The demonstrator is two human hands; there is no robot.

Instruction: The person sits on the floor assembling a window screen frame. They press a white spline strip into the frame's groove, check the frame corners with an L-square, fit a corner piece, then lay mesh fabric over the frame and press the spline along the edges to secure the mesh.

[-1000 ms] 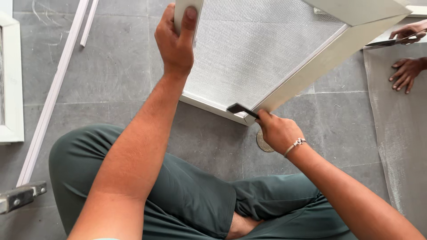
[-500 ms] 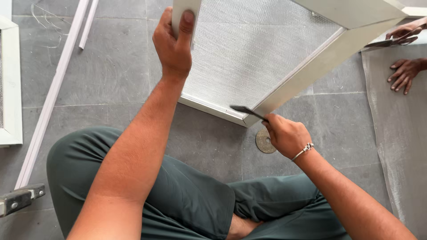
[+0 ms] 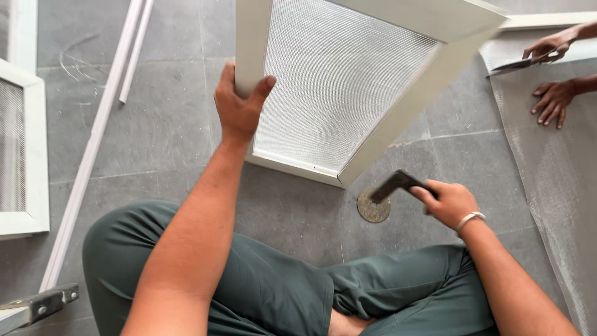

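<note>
So the frame [image 3: 348,93] with the mesh in it stands tilted on its bottom corner on the tiled floor [image 3: 161,124], right in front of the crossed legs, and the left hand [image 3: 239,106] is wrapped around its left rail, thumb on the mesh side, fingers behind. The right hand [image 3: 451,202] is closed on a dark flat tool [image 3: 395,185] held just off the frame's lower right corner, not touching it, above a round brass floor drain [image 3: 374,207]. If you're working that corner, I'd say the main thing is keeping the frame steady: it's balanced on one edge, so grip firm with the left and maybe lean the bottom rail against a knee so it doesn't skate on the tile. Bring the tool in flat along the rail rather than poking at the mesh, since that stuff probably tears or dents easily. Short strokes, watch the corner joint. Over on the right another person's hands [image 3: 550,99] are cutting loose mesh sheet [image 3: 547,180] with a blade, so keep elbows in. Spare white strips [image 3: 93,143] and another frame [image 3: 25,155] lie on the left.
</note>
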